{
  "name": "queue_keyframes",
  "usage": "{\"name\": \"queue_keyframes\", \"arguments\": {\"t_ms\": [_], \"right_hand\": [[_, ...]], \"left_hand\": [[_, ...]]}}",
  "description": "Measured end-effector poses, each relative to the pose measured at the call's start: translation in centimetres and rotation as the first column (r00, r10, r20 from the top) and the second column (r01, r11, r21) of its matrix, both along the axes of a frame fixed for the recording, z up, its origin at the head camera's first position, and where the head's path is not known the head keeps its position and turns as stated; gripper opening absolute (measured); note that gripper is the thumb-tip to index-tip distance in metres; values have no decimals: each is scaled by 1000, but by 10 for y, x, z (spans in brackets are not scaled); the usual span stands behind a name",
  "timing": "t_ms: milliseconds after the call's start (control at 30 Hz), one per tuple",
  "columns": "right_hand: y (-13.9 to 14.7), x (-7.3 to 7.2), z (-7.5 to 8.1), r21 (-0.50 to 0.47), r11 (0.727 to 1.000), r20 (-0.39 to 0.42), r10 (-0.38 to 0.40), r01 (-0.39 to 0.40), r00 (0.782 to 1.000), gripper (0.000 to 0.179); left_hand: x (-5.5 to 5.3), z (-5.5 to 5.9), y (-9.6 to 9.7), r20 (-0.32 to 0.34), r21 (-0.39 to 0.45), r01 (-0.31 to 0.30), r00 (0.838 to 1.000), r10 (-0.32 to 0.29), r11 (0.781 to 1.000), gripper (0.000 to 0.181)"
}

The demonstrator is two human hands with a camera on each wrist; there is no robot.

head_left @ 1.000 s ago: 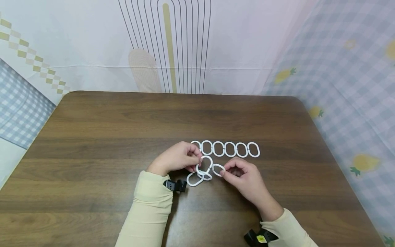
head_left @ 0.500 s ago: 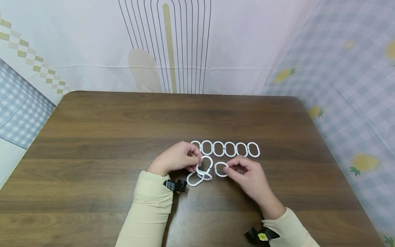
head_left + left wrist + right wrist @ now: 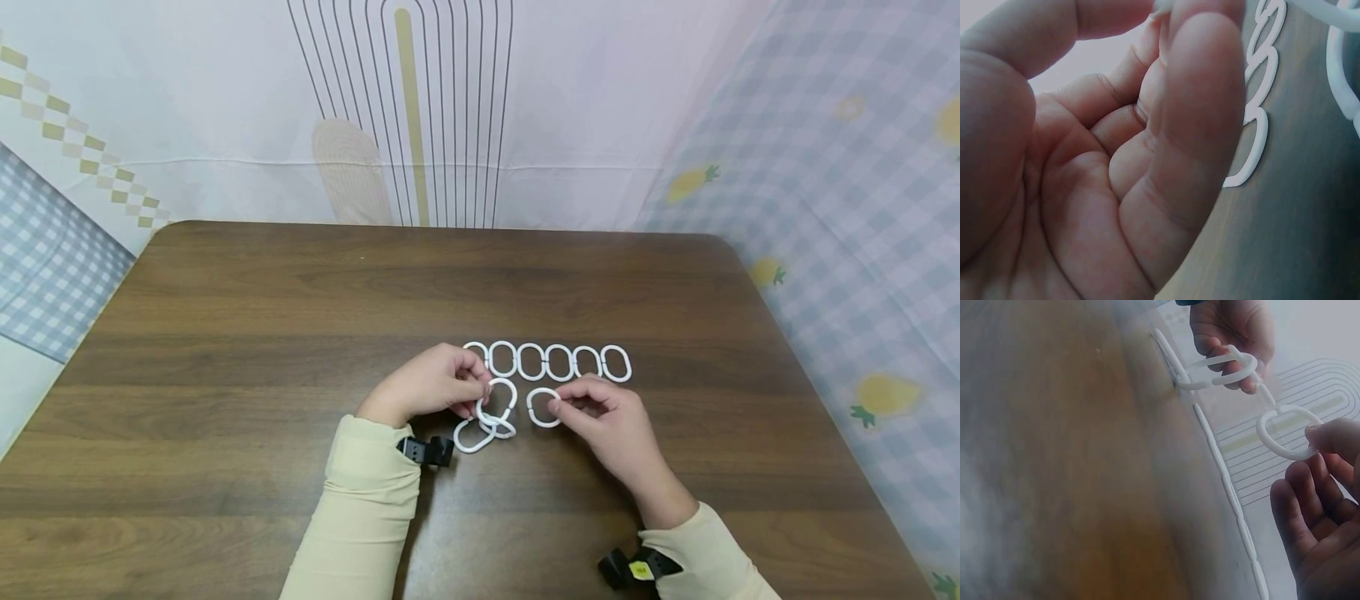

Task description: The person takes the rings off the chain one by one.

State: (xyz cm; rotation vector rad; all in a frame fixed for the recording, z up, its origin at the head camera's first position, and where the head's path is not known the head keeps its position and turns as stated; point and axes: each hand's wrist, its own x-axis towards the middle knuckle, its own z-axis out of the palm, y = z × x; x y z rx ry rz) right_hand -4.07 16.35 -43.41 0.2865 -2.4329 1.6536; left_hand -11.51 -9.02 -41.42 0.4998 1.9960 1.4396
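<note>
Thumb and finger of my right hand (image 3: 607,425) pinch a single white oval ring (image 3: 530,405), which has a small gap in its loop, seen as a white loop (image 3: 1264,439) in the right wrist view. Left of it, my left hand (image 3: 435,385) holds another white ring (image 3: 514,395) between its fingertips. Hooked to that one are further white rings (image 3: 471,451) hanging toward the near side. The right hand's ring is apart from these in the head view. In the left wrist view, the left palm (image 3: 1085,206) hides the fingertips' grip.
Just beyond the hands, several white oval rings (image 3: 531,379) lie side by side in a row on the brown wooden table (image 3: 300,292); my left hand partly covers the leftmost. Black wrist straps (image 3: 426,451) sit on both wrists. Patterned cloth (image 3: 585,108) hangs behind the table.
My right hand has drawn its ring a little to the right, away from the left hand's linked rings, and the ring has turned to show a rounder face. The left hand stays still.
</note>
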Motion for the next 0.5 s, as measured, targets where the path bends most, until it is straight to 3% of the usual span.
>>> {"name": "queue_keyframes", "arguments": {"t_ms": [500], "right_hand": [[6,-5,-1,-55,996,11,-73,73,997,9]], "left_hand": [[0,1,1,2,3,2,1000,-2,1000,13]]}}
